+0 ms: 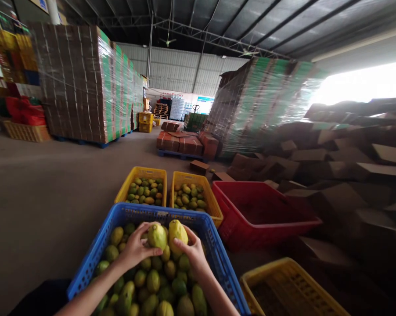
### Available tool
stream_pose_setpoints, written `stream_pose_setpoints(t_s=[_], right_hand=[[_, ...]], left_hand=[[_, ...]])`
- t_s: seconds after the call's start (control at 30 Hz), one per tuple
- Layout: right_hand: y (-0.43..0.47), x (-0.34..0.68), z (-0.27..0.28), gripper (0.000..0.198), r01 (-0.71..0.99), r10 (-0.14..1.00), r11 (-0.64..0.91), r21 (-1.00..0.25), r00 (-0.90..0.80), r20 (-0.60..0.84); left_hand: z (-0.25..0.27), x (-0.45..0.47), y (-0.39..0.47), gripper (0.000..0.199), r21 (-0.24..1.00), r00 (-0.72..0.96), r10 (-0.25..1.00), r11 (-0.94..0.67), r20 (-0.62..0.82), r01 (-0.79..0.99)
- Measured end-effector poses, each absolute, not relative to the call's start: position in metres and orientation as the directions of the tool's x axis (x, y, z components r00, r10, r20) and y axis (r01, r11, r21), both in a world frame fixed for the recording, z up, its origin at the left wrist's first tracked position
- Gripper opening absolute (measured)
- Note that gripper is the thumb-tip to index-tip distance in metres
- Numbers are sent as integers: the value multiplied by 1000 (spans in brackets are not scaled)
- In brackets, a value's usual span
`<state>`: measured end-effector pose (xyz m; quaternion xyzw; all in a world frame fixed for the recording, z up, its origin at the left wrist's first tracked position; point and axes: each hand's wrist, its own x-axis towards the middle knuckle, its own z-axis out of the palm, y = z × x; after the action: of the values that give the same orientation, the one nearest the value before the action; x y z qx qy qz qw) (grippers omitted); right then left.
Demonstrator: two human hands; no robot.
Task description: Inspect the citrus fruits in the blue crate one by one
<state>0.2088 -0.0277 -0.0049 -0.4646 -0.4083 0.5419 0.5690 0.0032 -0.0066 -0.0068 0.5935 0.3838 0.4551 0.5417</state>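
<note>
My left hand (pixel 139 245) is closed around a green-yellow papaya (pixel 157 237), its thumb under the fruit. Close beside it, my right hand (pixel 192 250) grips a yellower, pear-shaped papaya (pixel 177 236), with the thumb across its front. Both fruits are held up over a blue crate (pixel 91 259), and whether they touch each other I cannot tell. Inside the crate lie many more green and yellow papayas (pixel 153 281), partly hidden by my forearms.
Beyond the blue crate stand two yellow crates (pixel 120 193) (pixel 214 208) of similar fruit. A red tub (pixel 239 235) is to the right, a yellow crate (pixel 283 267) at lower right. Cardboard boxes (pixel 336 197) are heaped on the right; wrapped pallet stacks (pixel 73 83) (pixel 250 105) stand farther back.
</note>
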Motion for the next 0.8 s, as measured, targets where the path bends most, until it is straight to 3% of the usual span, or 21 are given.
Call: stream_pose_setpoints(t_s=[0.17,0.3,0.47,0.67,0.8], right_hand=[[-30,207,-6,65,-220,997,29,-975,81,11],[-33,204,-8,54,-229,996,61,-972,75,44],[-39,198,0,44,-268,1000,22,-963,25,16],[-42,205,5,62,-164,994,56,-985,102,39],[-41,207,-3,70,-125,995,32,-992,93,20]], left_hand=[[-18,-1,-1,76,993,280,959,-8,42,-122],[-24,-9,1,76,975,303,952,40,30,-220],[-13,-10,-5,66,937,269,963,80,15,-340],[-7,0,-17,69,935,267,961,26,74,-353],[-11,2,-23,64,894,272,962,119,3,-433]])
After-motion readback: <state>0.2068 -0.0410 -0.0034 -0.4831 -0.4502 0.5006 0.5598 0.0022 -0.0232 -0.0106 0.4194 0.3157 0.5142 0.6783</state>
